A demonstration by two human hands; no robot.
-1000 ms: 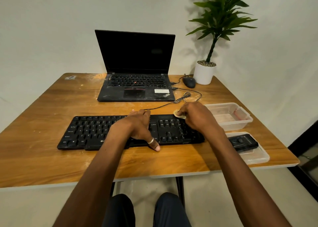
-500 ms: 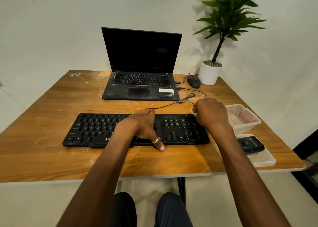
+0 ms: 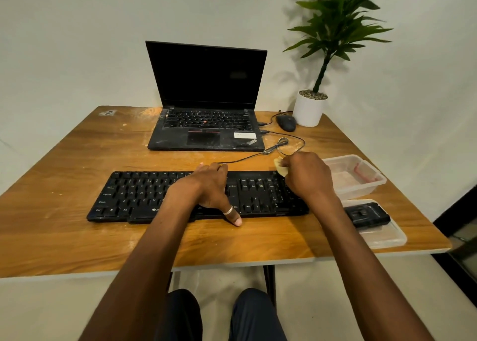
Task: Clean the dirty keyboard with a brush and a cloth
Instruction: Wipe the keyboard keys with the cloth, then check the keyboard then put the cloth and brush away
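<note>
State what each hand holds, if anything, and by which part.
The right hand grips a small yellowish cloth, bunched in its fingers; only one end shows. The left hand holds nothing: it rests flat on the keyboard.

My left hand [image 3: 209, 185] lies palm-down across the middle of the keyboard [image 3: 134, 193], fingers straight and reaching its far edge; the thumb is splayed back toward me, its tip past the near edge, with a pale ring [image 3: 228, 209] on it; my right hand [image 3: 307, 178] sits knuckles-up over the keyboard's right end, fingers curled round a small yellowish cloth [image 3: 280, 169] that pokes out at their tips; both forearms are bare, coming in from the bottom edge; wrists roughly straight.
</note>
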